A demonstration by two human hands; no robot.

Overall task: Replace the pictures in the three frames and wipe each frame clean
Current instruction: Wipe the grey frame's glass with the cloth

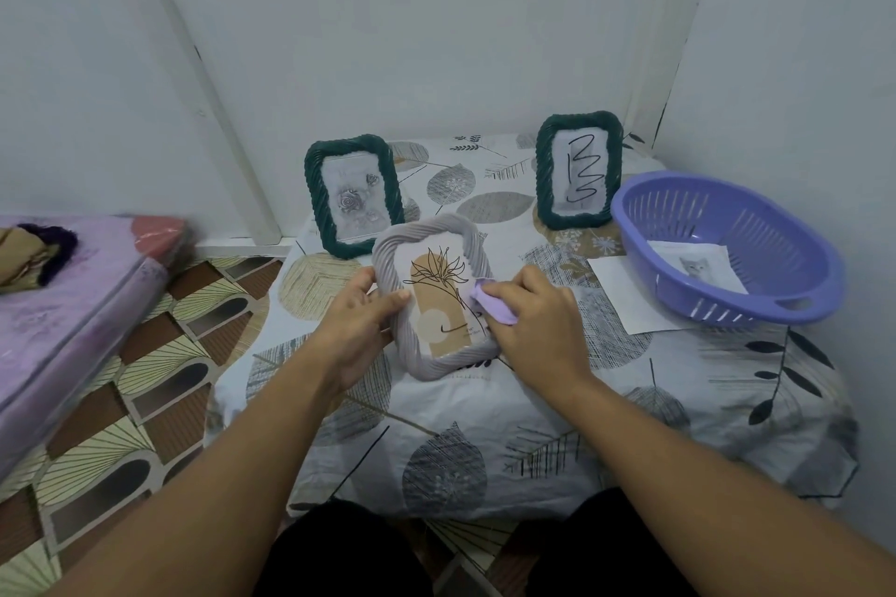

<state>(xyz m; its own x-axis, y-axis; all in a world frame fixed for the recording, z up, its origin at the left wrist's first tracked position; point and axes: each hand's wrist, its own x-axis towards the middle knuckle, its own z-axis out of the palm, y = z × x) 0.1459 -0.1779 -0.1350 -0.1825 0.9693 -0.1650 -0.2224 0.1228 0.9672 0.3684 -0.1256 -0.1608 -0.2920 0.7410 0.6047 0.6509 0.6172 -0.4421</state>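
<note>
A pale lilac rope-edged frame [426, 238] with a line-drawn flower picture is tilted up off the table in front of me. My left hand [361, 310] grips its left edge, thumb on the front. My right hand [531, 310] holds a crumpled lilac cloth [494, 305] against the frame's right side. Behind stand two dark green frames: the left one [353, 195] shows grey roses, the right one [578, 170] shows a black squiggle.
A purple slotted basket [727, 247] at the right holds a cat picture [698, 268] and sits partly on a white sheet [625, 301]. The leaf-patterned tablecloth [485, 427] covers the small table. A purple mattress [72, 305] lies at the left, walls close behind and right.
</note>
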